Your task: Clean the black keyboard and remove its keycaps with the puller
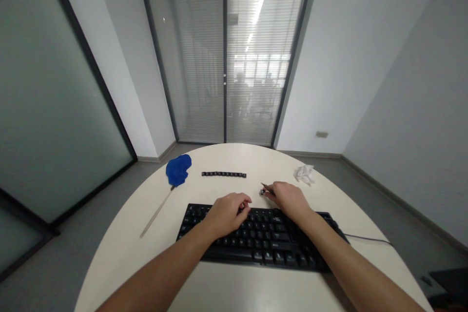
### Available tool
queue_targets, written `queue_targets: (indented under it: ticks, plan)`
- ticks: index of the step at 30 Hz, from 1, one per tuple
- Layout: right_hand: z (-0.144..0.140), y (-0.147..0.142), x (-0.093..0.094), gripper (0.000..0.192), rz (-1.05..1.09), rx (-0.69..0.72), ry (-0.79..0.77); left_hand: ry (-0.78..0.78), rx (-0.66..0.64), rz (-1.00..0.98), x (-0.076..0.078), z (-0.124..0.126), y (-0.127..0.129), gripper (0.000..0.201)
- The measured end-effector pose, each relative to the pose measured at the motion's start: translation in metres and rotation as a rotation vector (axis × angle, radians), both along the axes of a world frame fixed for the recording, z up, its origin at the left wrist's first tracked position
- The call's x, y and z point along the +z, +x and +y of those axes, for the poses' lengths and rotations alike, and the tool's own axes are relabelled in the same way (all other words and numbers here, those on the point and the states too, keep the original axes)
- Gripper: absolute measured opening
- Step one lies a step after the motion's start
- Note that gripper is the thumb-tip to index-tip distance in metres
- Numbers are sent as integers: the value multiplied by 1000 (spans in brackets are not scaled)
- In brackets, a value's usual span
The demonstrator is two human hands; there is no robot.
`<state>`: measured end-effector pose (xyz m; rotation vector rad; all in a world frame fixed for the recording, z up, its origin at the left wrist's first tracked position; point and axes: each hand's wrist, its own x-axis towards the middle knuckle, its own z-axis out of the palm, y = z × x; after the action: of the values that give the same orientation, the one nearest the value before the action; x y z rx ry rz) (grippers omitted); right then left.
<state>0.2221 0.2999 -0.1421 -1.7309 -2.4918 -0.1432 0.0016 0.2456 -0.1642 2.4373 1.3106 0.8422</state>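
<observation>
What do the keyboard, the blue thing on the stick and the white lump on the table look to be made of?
Keyboard: likely hard plastic, matte black, with moulded keys.
Blue head on its thin pale stick: apparently soft cloth or microfibre, lumpy and dull; the stick could be wood or plastic.
White lump: probably tissue or paper, crumpled with sharp creases.

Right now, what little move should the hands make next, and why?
Probably carry the small black keycap in the right hand's thin tool to the row of pulled black keycaps, since it hangs just beyond the black keyboard that the left hand steadies.
</observation>
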Motion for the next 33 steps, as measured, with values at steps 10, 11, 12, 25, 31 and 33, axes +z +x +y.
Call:
queue_targets:
  ticks: [10, 11, 12, 25, 31, 33]
  plan:
    - [46, -23, 0, 27, -9, -72, -55, -2, -6, -5, -4, 2, -1, 17]
    - [49, -26, -1, 27, -7, -76, -54, -1, -7, -5, -4, 2, -1, 17]
    - [51, -28, -1, 26, -5, -78, -52, -1, -9, -5, -4, 2, -1, 17]
    - [67, -45, -8, 26, 11, -116, -22, -17, -18, 2, 0, 2, -1, 17]
    - [68, -50, -11, 27, 22, -96, -8, -13, -24, 1, 1, 1, 0, 18]
    - [67, -51, -12, 27, 25, -90, -8, -10, -23, -2, 1, 1, -1, 18]
